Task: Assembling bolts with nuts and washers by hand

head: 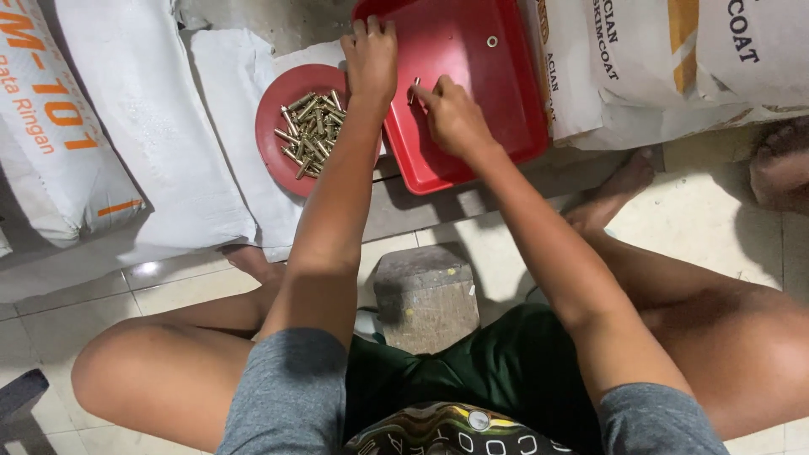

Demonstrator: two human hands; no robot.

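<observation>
Pinching a small brass bolt [415, 89] upright over the red tray [506, 101], right hand [451, 114] is nearest; left hand [371, 55] rests flat, released, on the tray's left rim.

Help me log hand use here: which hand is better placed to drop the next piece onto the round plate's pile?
Probably the left hand: it rests right beside the round red plate, while the right hand is over the red tray.

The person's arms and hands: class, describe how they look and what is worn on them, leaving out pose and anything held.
Both arms are bare from short grey sleeves down. The left hand and right hand wear no gloves, and no rings, watch or bracelets are visible on either wrist.
</observation>
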